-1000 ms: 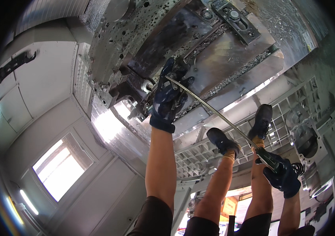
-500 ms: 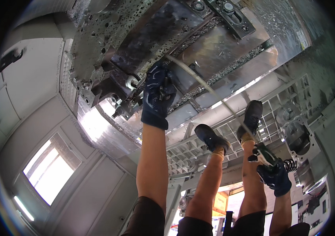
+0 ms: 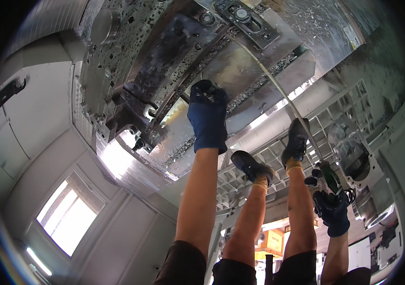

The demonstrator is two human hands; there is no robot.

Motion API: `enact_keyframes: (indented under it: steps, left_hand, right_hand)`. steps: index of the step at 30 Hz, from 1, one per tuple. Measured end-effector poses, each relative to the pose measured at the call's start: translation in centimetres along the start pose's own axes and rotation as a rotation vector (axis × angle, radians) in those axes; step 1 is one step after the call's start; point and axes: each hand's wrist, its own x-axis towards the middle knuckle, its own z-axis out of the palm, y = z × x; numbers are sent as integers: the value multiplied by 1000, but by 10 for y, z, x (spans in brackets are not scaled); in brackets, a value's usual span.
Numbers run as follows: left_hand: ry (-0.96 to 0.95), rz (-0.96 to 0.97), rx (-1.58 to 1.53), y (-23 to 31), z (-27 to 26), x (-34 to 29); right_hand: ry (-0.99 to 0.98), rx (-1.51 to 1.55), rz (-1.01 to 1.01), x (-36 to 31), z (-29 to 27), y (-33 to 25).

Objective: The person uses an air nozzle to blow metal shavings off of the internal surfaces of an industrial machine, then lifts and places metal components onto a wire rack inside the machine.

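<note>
The blue-gloved left hand (image 3: 207,114) presses flat against the chip-strewn grey metal plate (image 3: 240,71); the blue-gloved right hand (image 3: 331,209) grips the green-handled air gun (image 3: 328,175).

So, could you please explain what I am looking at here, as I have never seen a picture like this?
This is a wide fisheye view from a camera on the person's head, so straight edges bend near the rim. The person's own forearms, legs and dark shoes show in it. The gloved left hand presses on a large metal machine plate strewn with metal chips. The gloved right hand grips a green-handled gun with a long thin curved nozzle reaching along the plate. A bright window sits at lower left.
</note>
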Motion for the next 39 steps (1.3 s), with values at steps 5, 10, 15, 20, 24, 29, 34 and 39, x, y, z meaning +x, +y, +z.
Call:
enact_keyframes:
  steps: [5,10,15,20,24,29,34,39]
  left_hand:
    - [179,122,162,-17,11,4]
    - [172,100,-242,-32,1,-3]
    - [44,-301,-836,-1,-47,-38]
    - [-523,-302,-1651,-28,-97,-84]
    - [-464,-379,-1777,17,-104,-133]
    - [-409,-425,-1896,65,-105,-186]
    - [-473,-389,-2091,83,-116,-223]
    - [-576,-515,-1810,100,-126,-239]
  right_hand:
    - [-142,-285,-114,-1,-1,-28]
    - [-193,-352,-164,-21,-19,-1]
    - [-241,-315,-82,-40,-29,-13]
    - [-221,-276,-132,-53,-28,-1]
    - [-213,-180,-97,-63,-31,1]
    - [-192,-77,-79,-80,-36,0]
    - [-193,-111,-9,-99,-44,-24]
    - [-169,-161,-355,-90,-23,-46]
